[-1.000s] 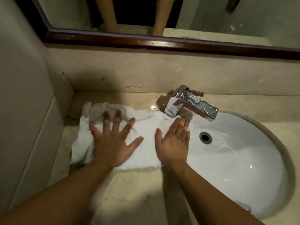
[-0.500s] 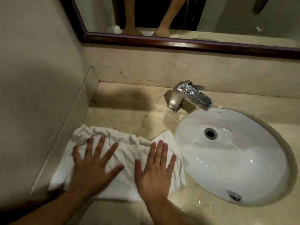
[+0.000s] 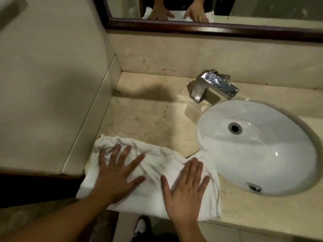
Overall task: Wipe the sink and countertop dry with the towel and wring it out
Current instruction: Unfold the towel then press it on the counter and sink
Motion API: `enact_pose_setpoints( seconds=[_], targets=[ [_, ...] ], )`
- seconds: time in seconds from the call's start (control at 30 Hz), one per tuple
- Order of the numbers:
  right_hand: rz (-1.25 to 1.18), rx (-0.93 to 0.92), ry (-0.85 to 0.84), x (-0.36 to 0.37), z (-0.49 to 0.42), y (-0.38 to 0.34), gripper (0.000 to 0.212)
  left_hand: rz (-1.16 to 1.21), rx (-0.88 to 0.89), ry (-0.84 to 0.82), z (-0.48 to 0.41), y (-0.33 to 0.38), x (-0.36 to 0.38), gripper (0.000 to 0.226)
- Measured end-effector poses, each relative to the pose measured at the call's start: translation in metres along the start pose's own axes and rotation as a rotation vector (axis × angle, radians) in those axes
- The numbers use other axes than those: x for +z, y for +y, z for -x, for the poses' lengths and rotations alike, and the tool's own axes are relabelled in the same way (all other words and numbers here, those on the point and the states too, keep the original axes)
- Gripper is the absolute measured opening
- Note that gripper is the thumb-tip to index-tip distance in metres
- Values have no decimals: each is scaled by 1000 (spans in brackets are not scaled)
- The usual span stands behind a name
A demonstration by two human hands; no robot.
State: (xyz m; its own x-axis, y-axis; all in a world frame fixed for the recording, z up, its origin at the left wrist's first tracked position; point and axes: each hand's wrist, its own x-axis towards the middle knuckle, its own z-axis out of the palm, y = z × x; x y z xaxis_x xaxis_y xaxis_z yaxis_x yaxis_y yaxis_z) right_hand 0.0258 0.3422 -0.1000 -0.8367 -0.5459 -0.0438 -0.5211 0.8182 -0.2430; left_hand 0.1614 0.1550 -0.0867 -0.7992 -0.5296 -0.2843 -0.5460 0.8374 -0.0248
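Note:
A crumpled white towel point(image 3: 157, 163) lies spread on the beige marble countertop point(image 3: 145, 117), at its front edge and left of the white oval sink point(image 3: 258, 154). My left hand point(image 3: 117, 173) presses flat on the towel's left half, fingers spread. On the towel's right half rests my right hand point(image 3: 185, 191), palm down, fingers apart, close to the sink's rim. Neither hand grips the cloth. The towel's front edge hangs slightly over the counter's edge.
A chrome faucet point(image 3: 213, 86) stands behind the sink, with water drops on top. A wall point(image 3: 43, 84) closes the counter's left side. A dark-framed mirror point(image 3: 209, 30) runs along the back. The floor and a shoe point(image 3: 141, 226) show below the counter's front.
Both hands have slid the towel from beside the faucet toward me, to the counter's front edge. The view has shifted right, so the wall now fills the left.

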Motion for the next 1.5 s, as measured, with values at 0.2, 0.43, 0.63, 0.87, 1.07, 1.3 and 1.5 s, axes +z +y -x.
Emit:
enact_pose_setpoints(
  seconds=[0.2,0.43,0.63,0.87,1.07,1.3,1.5],
  targets=[
    [41,3,2,6,-1,-22,85,15,29,60,-6,-8,12,88],
    [-2,96,18,5,2,-20,101,11,19,106,-9,-10,21,101],
    [-38,113,19,0,5,-3,99,-29,37,78,-11,1,22,98],
    [4,230,33,-7,17,55,96,-55,170,71,-30,56,7,94],
    [12,391,89,-7,8,62,88,-82,451,94,-110,88,-23,91],
    [-17,541,94,-9,-11,60,88,-166,604,104,-168,115,-44,90],
    [36,484,72,-5,-1,56,89,-100,601,124,-130,88,-30,84]
  ],
)
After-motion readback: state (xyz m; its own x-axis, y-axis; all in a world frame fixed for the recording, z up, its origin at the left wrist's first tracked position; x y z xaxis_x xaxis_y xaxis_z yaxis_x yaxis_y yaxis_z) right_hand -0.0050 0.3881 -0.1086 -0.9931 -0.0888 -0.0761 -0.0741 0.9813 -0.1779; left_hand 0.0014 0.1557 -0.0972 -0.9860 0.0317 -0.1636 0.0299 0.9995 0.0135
